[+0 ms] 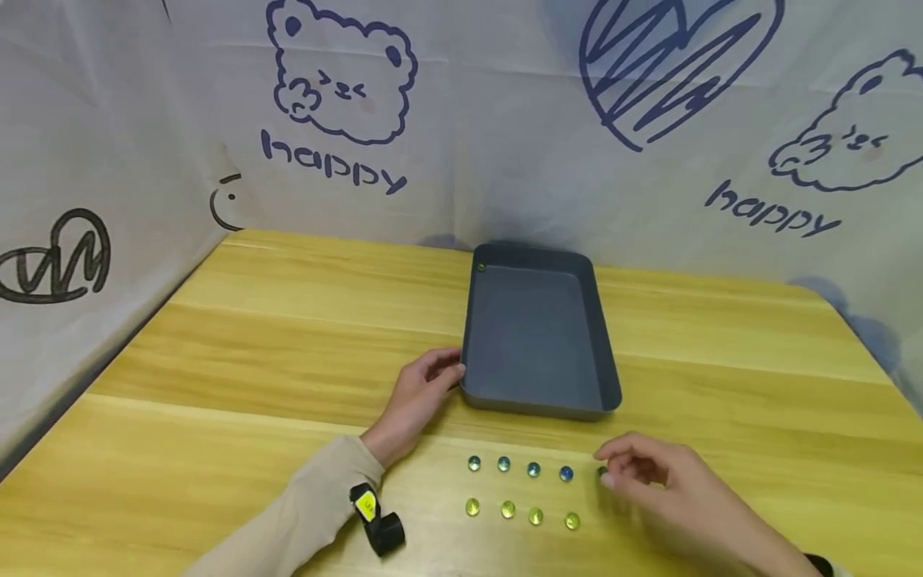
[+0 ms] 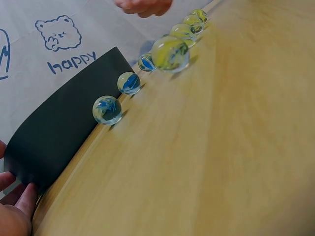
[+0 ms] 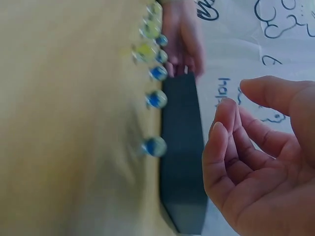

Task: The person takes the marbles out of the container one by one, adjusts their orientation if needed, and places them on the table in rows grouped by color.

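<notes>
A dark grey rectangular tray (image 1: 541, 336) lies on the wooden table. At its near left corner, my left hand (image 1: 418, 393) rests thumb and fingertips against the outer wall; in the left wrist view its fingers (image 2: 27, 199) show at the wall's end. My right hand (image 1: 671, 481) hovers at the right end of a row of blue marbles (image 1: 533, 470). A dark marble (image 1: 602, 473) is partly hidden by its fingertips in the head view. The right wrist view shows thumb and fingers apart, nothing between them, with the nearest blue marble (image 3: 154, 146) on the table.
Several yellow-green marbles (image 1: 536, 516) form a second row nearer me. One small greenish marble (image 1: 481, 268) lies in the tray's far left corner. A white cloth (image 1: 490, 136) with drawings hangs behind the table. A black wrist camera (image 1: 382, 529) sits by the left sleeve.
</notes>
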`<state>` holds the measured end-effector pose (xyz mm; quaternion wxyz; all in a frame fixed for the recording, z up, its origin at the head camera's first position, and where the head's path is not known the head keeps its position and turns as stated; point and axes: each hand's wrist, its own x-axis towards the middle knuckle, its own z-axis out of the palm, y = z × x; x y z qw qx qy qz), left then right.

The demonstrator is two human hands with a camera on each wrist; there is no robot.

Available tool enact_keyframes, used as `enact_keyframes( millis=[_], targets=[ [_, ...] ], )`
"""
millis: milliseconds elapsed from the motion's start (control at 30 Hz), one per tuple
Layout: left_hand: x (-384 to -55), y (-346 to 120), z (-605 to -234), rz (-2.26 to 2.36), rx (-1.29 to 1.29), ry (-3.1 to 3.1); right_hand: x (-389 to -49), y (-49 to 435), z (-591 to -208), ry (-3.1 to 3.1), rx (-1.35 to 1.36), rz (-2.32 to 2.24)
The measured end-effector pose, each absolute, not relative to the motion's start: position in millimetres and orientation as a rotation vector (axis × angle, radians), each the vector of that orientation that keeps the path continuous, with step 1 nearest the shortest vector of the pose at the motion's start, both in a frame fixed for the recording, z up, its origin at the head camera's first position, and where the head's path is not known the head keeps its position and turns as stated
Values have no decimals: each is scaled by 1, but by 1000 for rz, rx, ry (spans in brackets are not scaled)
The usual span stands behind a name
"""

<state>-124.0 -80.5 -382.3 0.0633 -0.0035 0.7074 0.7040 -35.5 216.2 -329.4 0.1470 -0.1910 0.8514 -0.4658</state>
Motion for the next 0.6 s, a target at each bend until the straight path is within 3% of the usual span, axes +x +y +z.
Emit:
enact_keyframes(
  millis=[333, 600],
  targets=[
    [-125, -80, -384, 2101, -13, 2153, -83, 220, -294, 2460, -369, -1340],
    [-125, -81, -384, 2116, -13, 2153, -139, 215, -262, 2562, -424, -1258]
  ],
)
